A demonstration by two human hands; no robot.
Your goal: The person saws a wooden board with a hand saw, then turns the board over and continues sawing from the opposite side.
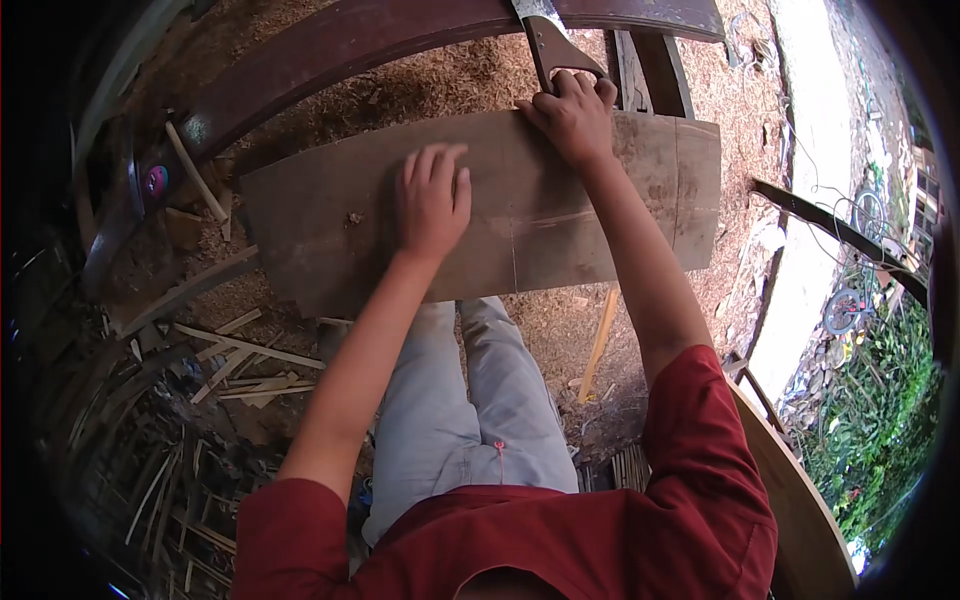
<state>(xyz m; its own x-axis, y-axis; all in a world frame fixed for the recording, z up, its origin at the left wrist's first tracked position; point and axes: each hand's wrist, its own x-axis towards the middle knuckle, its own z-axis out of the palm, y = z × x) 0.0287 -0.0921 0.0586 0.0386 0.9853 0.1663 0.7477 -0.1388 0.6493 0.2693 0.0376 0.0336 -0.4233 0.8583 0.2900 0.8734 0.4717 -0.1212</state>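
A wide, weathered wooden board (pixel 560 240) lies across in front of my legs, with a thin line marked across its middle and another near its right end. My left hand (pixel 433 205) rests flat on the board left of the middle line, its fingers slightly apart and a little blurred. Beyond the board's far edge, my right hand (pixel 575 118) has its fingers curled on the handle of a handsaw (pixel 548 42). The saw's blade points away over a dark red beam, and part of the handle is covered by my fingers.
The dark red wooden beam (pixel 400 42) curves across the far side. Thin wood offcuts (pixel 245 365) are heaped at the left, and sawdust covers the ground. A narrow wooden strip (pixel 600 340) stands near my right leg. A dark plank (pixel 840 232) juts in from the right.
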